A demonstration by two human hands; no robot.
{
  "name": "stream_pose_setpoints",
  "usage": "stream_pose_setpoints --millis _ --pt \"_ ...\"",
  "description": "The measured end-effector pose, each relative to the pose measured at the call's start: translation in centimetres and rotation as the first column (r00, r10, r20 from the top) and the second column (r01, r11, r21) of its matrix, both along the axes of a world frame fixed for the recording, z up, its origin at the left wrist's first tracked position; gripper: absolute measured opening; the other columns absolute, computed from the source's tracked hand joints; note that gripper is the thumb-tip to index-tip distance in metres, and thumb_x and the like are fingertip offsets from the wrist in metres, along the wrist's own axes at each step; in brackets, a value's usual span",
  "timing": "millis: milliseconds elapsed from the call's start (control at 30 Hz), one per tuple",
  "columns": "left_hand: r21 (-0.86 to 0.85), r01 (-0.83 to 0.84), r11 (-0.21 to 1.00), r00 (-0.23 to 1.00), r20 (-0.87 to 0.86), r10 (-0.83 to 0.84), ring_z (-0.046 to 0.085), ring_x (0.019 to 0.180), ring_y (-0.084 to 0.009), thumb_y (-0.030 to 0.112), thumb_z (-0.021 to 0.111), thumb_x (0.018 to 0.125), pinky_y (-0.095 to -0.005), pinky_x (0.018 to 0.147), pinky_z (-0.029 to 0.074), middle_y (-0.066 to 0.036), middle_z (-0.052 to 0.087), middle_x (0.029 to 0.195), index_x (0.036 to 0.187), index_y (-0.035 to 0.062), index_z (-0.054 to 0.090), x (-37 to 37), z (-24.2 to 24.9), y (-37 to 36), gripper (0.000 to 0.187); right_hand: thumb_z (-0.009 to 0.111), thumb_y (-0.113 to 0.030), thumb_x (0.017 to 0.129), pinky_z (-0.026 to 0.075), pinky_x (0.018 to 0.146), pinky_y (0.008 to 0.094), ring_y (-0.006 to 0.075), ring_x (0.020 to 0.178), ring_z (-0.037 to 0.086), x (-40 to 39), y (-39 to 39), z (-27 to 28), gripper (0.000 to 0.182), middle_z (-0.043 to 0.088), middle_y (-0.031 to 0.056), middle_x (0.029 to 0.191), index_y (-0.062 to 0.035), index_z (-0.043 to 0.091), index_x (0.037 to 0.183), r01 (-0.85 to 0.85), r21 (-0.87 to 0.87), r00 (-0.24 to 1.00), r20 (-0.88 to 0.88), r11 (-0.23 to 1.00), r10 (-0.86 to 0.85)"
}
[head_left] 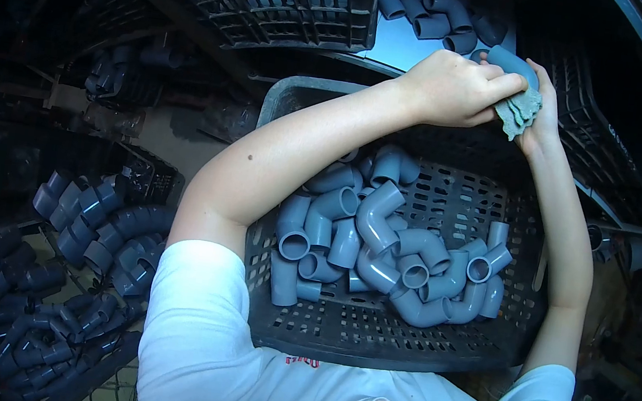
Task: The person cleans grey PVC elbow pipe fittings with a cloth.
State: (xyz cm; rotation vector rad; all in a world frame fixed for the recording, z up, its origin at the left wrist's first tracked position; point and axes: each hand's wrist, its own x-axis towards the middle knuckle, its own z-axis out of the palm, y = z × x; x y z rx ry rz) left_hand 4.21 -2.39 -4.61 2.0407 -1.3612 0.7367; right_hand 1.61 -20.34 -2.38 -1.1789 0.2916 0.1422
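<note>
Both my hands are raised above the far right corner of a black plastic crate (383, 344). My left hand (459, 89) is closed on a crumpled grey-green rag (518, 111), which hangs below the fingers. With its fingers wrapped round the far side, my right hand (545, 108) holds a grey pipe elbow (512, 64). The rag is against or very close to this elbow; exact contact is hidden. Many loose grey pipe elbows (379, 220) lie in the crate below my forearms.
Several more elbows (432, 14) lie on a lit pale surface (395, 37) at the back. A second black crate (281, 3) stands at the upper left. Heaps of pipe fittings (93, 229) fill the left side. Another dark crate (588, 113) is at the right.
</note>
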Motion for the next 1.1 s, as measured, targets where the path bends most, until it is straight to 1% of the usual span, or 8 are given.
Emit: stream_pose_setpoints --millis 367,467,500,667,867,933,1000,1100 --pt "-0.06 -0.054 0.997 0.992 0.114 0.061 0.071 0.066 -0.0256 0.029 0.077 0.075 -0.0352 0.056 0.057 -0.006 0.068 0.083 0.119 0.0145 0.058 -0.4 0.3 -0.1 0.05 0.033 -0.045 0.105 0.051 0.103 0.0425 0.0257 0.116 0.063 0.4 -0.9 -0.5 0.057 0.064 0.0158 0.121 0.0005 0.055 0.129 0.016 0.115 0.998 -0.064 0.993 -0.009" --pt "-0.068 -0.097 0.993 0.982 0.153 0.107 0.07 0.066 -0.025 0.027 0.077 0.073 -0.0344 0.056 0.056 -0.005 0.066 0.08 0.118 0.014 0.058 -0.7 0.4 -0.1 0.051 0.032 -0.045 0.106 0.048 0.106 0.0429 0.0266 0.119 0.062 -0.7 1.1 1.4 0.058 0.063 0.0166 0.125 0.0014 0.055 0.131 -0.032 0.052 0.998 -0.045 0.998 0.035" --pt "-0.069 -0.104 0.992 0.983 0.142 0.113 0.07 0.065 -0.0247 0.023 0.076 0.072 -0.034 0.055 0.055 -0.006 0.065 0.079 0.118 0.0135 0.058 -0.8 0.4 -0.2 0.051 0.032 -0.045 0.106 0.047 0.106 0.0425 0.0263 0.119 0.062 -1.5 2.5 2.8 0.058 0.063 0.0165 0.127 0.0019 0.055 0.131 0.052 -0.033 0.996 -0.068 0.998 -0.054" --pt "-0.096 -0.143 0.985 0.982 0.109 0.153 0.069 0.064 -0.0247 0.016 0.073 0.071 -0.035 0.055 0.054 -0.007 0.065 0.078 0.119 0.0126 0.058 -0.6 0.4 -0.1 0.05 0.036 -0.053 0.105 0.045 0.103 0.0383 0.0193 0.115 0.06 -0.6 1.0 0.4 0.054 0.064 0.0086 0.119 -0.0075 0.06 0.122 0.007 -0.036 1.0 0.029 0.999 -0.006" --pt "-0.159 -0.128 0.979 0.985 0.094 0.144 0.068 0.063 -0.0242 0.012 0.069 0.075 -0.0345 0.057 0.053 -0.007 0.065 0.079 0.119 0.0082 0.057 -0.9 0.9 -0.3 0.046 0.037 -0.057 0.104 0.047 0.101 0.0374 0.0183 0.111 0.062 -0.2 0.0 -0.6 0.057 0.067 0.0062 0.115 -0.0084 0.062 0.121 -0.062 0.089 0.996 0.069 0.994 0.056" --pt "-0.167 -0.118 0.979 0.985 0.104 0.136 0.068 0.065 -0.0227 0.014 0.068 0.076 -0.0339 0.057 0.052 -0.006 0.064 0.081 0.113 0.0077 0.057 -0.8 0.9 -0.2 0.04 0.039 -0.057 0.103 0.049 0.098 0.0369 0.0183 0.108 0.064 -0.9 0.5 0.2 0.058 0.067 0.0067 0.113 -0.0069 0.062 0.12 0.028 0.012 1.0 -0.008 1.0 -0.027" --pt "-0.138 -0.024 0.99 0.981 0.186 0.05 0.068 0.069 -0.0208 0.017 0.067 0.077 -0.0333 0.057 0.052 -0.005 0.062 0.085 0.107 0.0092 0.056 -0.8 0.8 -0.1 0.033 0.039 -0.058 0.102 0.052 0.096 0.037 0.0196 0.104 0.066 -1.2 0.5 0.5 0.06 0.068 0.0082 0.111 -0.0053 0.062 0.119 -0.001 0.014 1.0 -0.01 1.0 0.001" --pt "-0.145 -0.057 0.988 0.979 0.184 0.083 0.067 0.07 -0.0189 0.022 0.068 0.077 -0.0334 0.058 0.053 -0.003 0.057 0.083 0.105 0.0134 0.059 -0.9 0.6 -0.1 0.03 0.038 -0.056 0.103 0.053 0.094 0.037 0.0203 0.103 0.067 -0.9 -0.2 -0.2 0.06 0.068 0.0088 0.11 -0.0038 0.062 0.119 0.007 0.001 1.0 0.015 1.0 -0.007"
